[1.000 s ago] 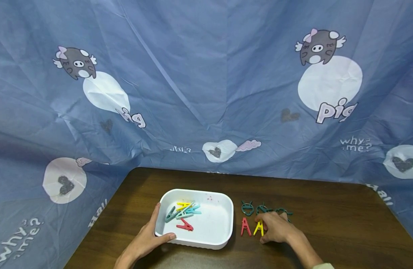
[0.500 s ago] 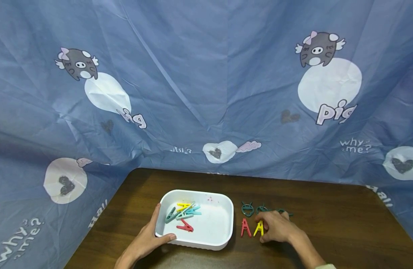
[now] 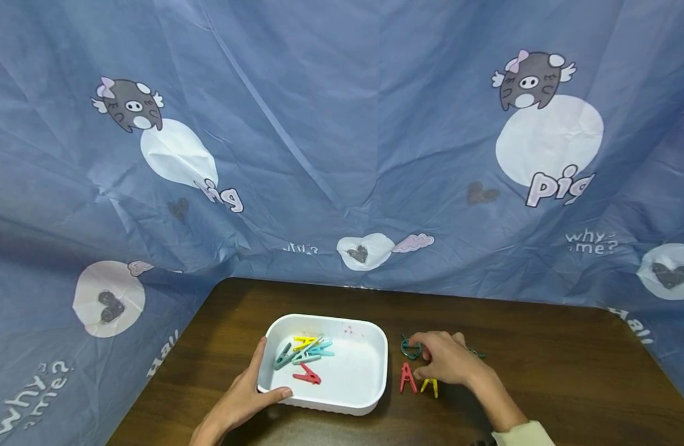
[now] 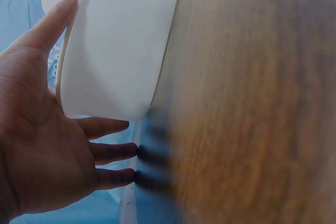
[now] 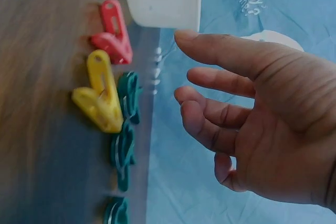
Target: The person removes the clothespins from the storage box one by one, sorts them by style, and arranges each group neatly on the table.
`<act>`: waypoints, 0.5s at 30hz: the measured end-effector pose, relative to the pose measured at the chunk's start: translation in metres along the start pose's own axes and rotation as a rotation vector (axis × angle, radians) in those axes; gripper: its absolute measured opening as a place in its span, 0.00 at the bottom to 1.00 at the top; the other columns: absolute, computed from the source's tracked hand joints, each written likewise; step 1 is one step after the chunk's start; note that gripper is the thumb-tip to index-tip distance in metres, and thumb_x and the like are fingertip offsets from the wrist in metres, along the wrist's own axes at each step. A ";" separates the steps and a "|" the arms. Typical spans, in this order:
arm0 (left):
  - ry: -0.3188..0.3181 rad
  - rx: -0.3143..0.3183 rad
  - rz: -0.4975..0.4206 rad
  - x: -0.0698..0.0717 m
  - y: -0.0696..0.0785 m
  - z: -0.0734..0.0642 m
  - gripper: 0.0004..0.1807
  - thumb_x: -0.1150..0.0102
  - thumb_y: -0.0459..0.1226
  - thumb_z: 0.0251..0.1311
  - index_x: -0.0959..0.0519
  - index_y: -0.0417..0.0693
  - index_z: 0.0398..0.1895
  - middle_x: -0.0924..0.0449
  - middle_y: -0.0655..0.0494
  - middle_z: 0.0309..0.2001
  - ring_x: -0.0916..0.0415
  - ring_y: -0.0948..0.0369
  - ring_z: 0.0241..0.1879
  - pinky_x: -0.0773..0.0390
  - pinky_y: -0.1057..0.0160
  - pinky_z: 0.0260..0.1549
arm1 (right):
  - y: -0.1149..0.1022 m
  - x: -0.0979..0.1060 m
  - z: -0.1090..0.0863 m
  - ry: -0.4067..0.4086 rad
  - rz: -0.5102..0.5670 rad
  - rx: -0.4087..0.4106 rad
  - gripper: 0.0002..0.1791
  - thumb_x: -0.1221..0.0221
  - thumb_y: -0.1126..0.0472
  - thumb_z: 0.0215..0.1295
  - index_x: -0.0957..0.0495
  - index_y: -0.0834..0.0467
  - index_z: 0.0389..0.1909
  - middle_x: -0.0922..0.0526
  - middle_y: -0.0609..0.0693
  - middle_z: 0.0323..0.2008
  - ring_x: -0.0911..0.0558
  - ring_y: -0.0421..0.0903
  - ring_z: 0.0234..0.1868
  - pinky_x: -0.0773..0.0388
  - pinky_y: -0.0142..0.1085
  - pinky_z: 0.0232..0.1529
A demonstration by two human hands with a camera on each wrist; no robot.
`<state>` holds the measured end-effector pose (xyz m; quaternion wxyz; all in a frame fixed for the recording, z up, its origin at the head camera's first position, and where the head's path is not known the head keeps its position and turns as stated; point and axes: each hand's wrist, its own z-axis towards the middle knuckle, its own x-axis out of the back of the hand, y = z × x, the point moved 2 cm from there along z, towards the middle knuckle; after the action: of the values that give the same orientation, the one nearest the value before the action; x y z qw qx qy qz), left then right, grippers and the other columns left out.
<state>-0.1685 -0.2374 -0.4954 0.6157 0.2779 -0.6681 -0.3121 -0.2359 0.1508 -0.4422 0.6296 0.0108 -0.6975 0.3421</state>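
Observation:
A white plastic box (image 3: 350,375) stands on the table, with my left hand (image 3: 240,391) at its left end. In the left wrist view the thumb lies along the box's rim and the other fingers stretch out straight past its corner. My right hand (image 3: 452,360) hovers over the clips right of the box, its fingers loosely bent and holding nothing. Under it in the head view, a yellow clothespin (image 5: 102,95) is partly covered. Beside that lies a red clothespin (image 3: 407,378). Dark green round clips (image 5: 124,148) form a row behind them, partly hidden by the hand.
Inside the box, several clothespins lie at the left: a yellow one (image 3: 304,342), a red one (image 3: 308,374), and green and blue ones (image 3: 314,354) in a pile. A blue printed cloth (image 3: 342,155) hangs behind the brown table (image 3: 570,371).
My right hand has shifted left and lifted off from beside the yellow clothespin, now covering its top. The clothespins on the table and my left hand stay in place.

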 end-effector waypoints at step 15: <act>0.021 -0.021 0.023 0.000 0.000 -0.001 0.66 0.25 0.52 0.50 0.61 0.44 0.81 0.48 0.35 0.78 0.37 0.40 0.72 0.34 0.40 0.67 | -0.033 0.002 0.024 0.033 -0.020 0.053 0.29 0.25 0.57 0.50 0.20 0.56 0.55 0.18 0.47 0.33 0.22 0.43 0.35 0.40 0.43 0.39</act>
<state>-0.1677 -0.2371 -0.4951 0.6290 0.2671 -0.6614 -0.3093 -0.2429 0.1147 -0.4247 0.6438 0.0289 -0.6777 0.3542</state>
